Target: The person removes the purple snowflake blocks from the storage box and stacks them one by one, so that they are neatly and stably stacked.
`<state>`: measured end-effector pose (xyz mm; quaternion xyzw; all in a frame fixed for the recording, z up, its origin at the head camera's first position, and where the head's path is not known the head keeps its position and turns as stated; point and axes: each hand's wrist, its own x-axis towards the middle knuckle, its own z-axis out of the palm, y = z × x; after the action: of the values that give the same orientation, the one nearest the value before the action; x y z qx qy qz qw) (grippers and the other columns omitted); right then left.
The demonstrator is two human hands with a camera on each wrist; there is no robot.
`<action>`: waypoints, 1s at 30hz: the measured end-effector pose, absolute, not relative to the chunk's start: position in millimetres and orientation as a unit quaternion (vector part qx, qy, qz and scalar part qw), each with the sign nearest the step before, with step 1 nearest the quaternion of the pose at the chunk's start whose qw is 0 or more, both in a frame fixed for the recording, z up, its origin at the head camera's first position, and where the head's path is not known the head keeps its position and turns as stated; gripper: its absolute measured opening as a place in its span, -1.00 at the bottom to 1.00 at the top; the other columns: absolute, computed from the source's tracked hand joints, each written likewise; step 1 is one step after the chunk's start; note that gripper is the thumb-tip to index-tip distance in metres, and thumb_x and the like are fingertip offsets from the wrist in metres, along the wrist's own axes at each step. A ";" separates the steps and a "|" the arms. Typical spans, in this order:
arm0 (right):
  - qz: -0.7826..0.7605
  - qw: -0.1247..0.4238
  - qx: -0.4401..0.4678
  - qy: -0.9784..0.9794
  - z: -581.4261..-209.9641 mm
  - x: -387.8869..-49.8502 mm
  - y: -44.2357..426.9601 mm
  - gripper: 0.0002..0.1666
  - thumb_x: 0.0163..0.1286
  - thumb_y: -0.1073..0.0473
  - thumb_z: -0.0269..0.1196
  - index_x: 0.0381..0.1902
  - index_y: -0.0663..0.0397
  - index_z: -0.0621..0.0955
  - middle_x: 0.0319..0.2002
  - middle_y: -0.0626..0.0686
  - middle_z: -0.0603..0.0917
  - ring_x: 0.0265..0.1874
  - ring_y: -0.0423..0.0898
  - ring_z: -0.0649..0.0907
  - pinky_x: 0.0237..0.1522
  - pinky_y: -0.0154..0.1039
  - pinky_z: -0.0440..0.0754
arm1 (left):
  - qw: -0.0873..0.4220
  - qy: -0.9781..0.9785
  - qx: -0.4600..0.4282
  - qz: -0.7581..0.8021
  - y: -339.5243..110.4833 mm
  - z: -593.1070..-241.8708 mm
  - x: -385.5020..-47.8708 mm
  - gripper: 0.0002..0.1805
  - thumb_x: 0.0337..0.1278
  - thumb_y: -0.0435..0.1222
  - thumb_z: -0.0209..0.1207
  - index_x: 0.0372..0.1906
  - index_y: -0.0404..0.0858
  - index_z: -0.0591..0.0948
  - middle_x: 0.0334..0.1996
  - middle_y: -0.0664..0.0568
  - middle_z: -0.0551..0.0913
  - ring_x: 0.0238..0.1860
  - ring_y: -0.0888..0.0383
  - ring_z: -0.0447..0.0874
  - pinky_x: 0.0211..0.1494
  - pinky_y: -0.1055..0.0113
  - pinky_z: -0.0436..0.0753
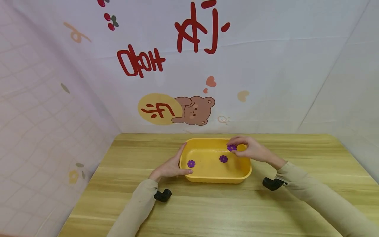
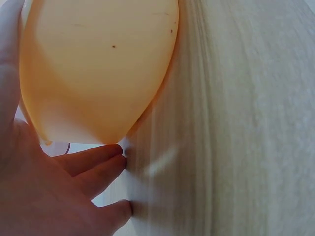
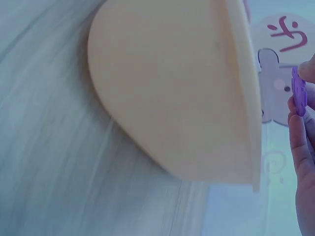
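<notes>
Carefully, a person's right hand (image 1: 252, 149) is pinching a purple notched disc (image 1: 232, 148) between thumb and fingertips above a yellow tub (image 1: 219, 179), while the left hand (image 1: 171, 168) is holding the tub's left end, its thumb reaching over the near rim and its fingers spreading around the outside. Sound handling is likely calling for a light but sure pinch, since the disc is looking thin and its edge is offering little to hold; the right wrist should be riding high enough to be clearing the rim, and the left hand should be bracing the tub without tipping it. The pinched disc is sitting at the very ends of the right thumb and fingers, well out from the palm, turning its round face to the head camera and its narrow edge to the right wrist camera. It is hanging over the tub's far right part. A second disc (image 1: 223, 159) is lying inside, below and left of that pinch, while a third disc (image 1: 191, 163) is lying at the left end, near the left thumb's tip but apart from it. A wooden table (image 1: 207, 205) is supporting the tub.
</notes>
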<state>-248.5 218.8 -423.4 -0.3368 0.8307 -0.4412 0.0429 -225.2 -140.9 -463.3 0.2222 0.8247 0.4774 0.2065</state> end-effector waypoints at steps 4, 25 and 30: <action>-0.441 0.016 -0.336 0.832 -426.3 -250.5 230.1 -0.62 0.15 0.44 0.37 -0.03 0.19 0.69 0.00 0.10 0.62 -0.04 -0.06 0.57 0.06 -0.23 0.51 | 0.206 0.829 0.220 0.471 -140.7 -462.7 -224.6 0.29 0.03 -0.13 0.41 0.53 -0.03 -0.38 0.47 -0.23 0.01 0.12 -0.02 0.47 0.36 0.08 0.27; -0.504 -0.046 -0.332 0.796 -449.7 -255.1 286.7 -0.67 0.17 0.59 0.27 -0.06 0.49 0.60 -0.09 0.34 0.61 -0.13 -0.15 0.62 -0.05 -0.39 0.57 | 0.197 0.833 0.235 0.460 -141.5 -465.0 -226.5 0.27 0.05 -0.13 0.39 0.54 -0.02 -0.38 0.43 -0.27 0.12 0.06 -0.01 0.52 0.33 0.04 0.31; -0.501 -0.064 -0.302 0.809 -457.6 -251.8 298.5 -0.66 0.15 0.60 0.28 -0.06 0.53 0.59 -0.09 0.39 0.59 -0.13 -0.22 0.61 -0.09 -0.39 0.59 | 0.202 0.828 0.236 0.468 -141.2 -466.2 -227.8 0.27 0.05 -0.14 0.40 0.53 -0.02 -0.38 0.43 -0.28 0.10 0.06 0.00 0.51 0.33 0.05 0.31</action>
<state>-251.8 298.5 -457.6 -0.3015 0.8087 -0.5010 -0.0641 -227.8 -141.2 -466.2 0.2359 0.8276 0.4677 0.2015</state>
